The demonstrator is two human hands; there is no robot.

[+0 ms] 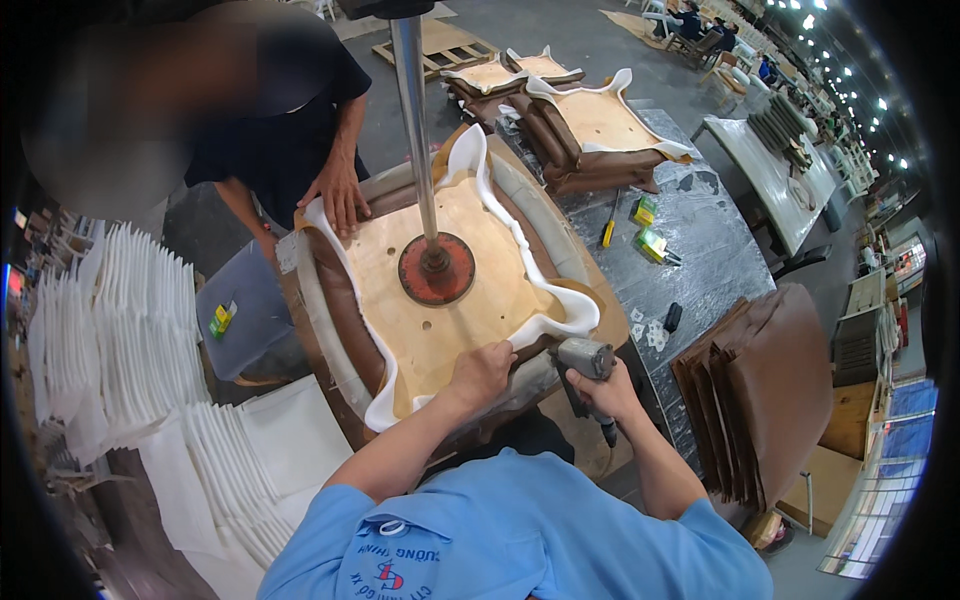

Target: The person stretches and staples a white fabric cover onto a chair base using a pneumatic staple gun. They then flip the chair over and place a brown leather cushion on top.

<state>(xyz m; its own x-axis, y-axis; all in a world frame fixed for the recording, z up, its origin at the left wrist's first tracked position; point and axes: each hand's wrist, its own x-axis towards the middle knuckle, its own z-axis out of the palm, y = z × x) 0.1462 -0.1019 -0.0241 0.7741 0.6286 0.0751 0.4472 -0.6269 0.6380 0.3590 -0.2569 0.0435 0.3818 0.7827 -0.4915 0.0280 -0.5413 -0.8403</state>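
Note:
A plywood seat panel (pixel 400 320) lies in a grey padded frame (pixel 335 335), with brown leather and a white foam edge (pixel 545 325) curling up around it. A red round plate (pixel 437 285) at the end of an upright metal rod (pixel 412 130) rests on the panel. My left hand (pixel 482 373) is closed on the white edge at the near side. A pneumatic staple gun (pixel 586 357) is gripped in my right hand (pixel 612 391), its head beside the near right corner. The co-worker's hand (pixel 340 195) lies at the far left corner.
White sheets (pixel 110 330) stand stacked at left, with brown leather pieces (pixel 760 390) piled at right. On the plastic-covered table (pixel 700 220) are upholstered seats (pixel 600 125), a yellow-handled screwdriver (pixel 608 232) and small green-yellow boxes (pixel 652 243). Across the panel stands a co-worker (pixel 270 120).

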